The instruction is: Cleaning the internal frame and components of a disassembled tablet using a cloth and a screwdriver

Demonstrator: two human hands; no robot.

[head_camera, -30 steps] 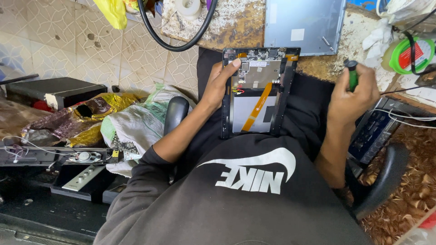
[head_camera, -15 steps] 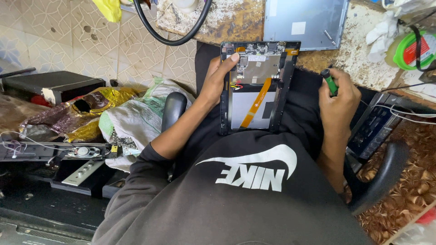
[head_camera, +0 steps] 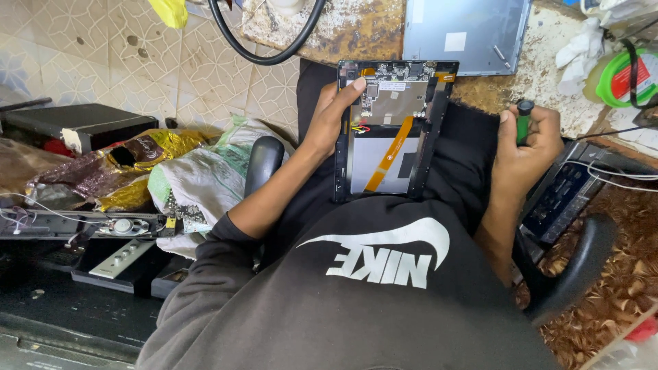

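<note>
An opened tablet (head_camera: pixel 391 130) rests on my lap with its back cover off, showing a circuit board, a silver battery and an orange flat cable. My left hand (head_camera: pixel 332 116) grips its left edge, thumb lying over the board near the top. My right hand (head_camera: pixel 524 147) is off to the right of the tablet, fingers closed around a green-handled screwdriver (head_camera: pixel 524 120) held upright and clear of the tablet. I sit in a black chair at a worn workbench (head_camera: pixel 356 31).
A grey back cover panel (head_camera: pixel 466 34) lies on the bench above the tablet. A black cable loop (head_camera: pixel 264 44), crumpled bags (head_camera: pixel 192 178), black electronics boxes (head_camera: pixel 75 127) on the left, a green tape roll (head_camera: pixel 627 79), wires and a black device (head_camera: pixel 565 195) on the right.
My right hand with the screwdriver has moved slightly lower and nearer the tablet. My left hand keeps the same hold on the tablet's edge.
</note>
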